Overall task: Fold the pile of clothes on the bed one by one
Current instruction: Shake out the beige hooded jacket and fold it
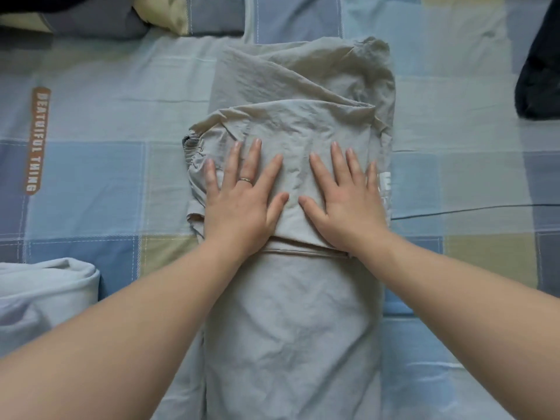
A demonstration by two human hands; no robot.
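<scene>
Both palms flat, gripping nothing: your left hand (242, 204), right hand (345, 201) press folded flap (291, 128) of trousers (288, 322) side by side. Long axis runs away from you; unfolded length nearer you, equidistant.

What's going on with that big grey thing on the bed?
A person is folding a grey-green garment laid out on the checked bed sheet. One end is folded over the middle, and the left hand and right hand press flat on that fold, fingers straight and spread. A light blue piece of cloth lies rolled or folded at the lower left, and something dark sits at the right edge.
</scene>
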